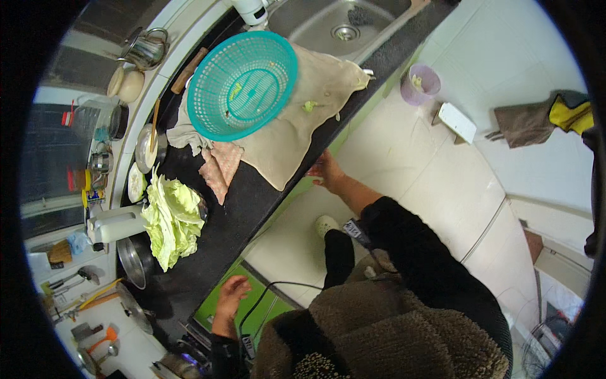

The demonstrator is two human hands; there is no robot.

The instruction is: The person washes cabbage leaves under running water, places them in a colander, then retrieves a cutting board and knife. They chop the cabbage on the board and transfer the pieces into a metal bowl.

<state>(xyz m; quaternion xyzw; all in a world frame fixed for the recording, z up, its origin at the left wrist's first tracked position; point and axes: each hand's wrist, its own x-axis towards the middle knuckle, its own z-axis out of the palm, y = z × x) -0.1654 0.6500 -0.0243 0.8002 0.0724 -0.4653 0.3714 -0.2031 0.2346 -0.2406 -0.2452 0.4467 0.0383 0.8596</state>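
My left hand (230, 301) hangs beside the counter front, above the green cabinet, with loosely bent fingers and nothing visible in it. At the edge of the dark countertop (236, 227) is my right hand (326, 173), below a beige cloth (279, 156). Its fingertips are blurred, so I cannot tell whether it holds anything. A teal plastic colander (241, 85) rests tilted on the cloth, with small leaf scraps inside. Pale green cabbage leaves (173, 218) are heaped farther left on the counter. Between them lies a pinkish cloth (221, 168).
A steel sink (322, 28) is set into the counter's far end. A wooden handle (189, 71), a metal lid (147, 147) and a steel pan (132, 263) line the wall side. On the floor stands a lilac bin (420, 85). A black cable (274, 284) hangs near my left hand.
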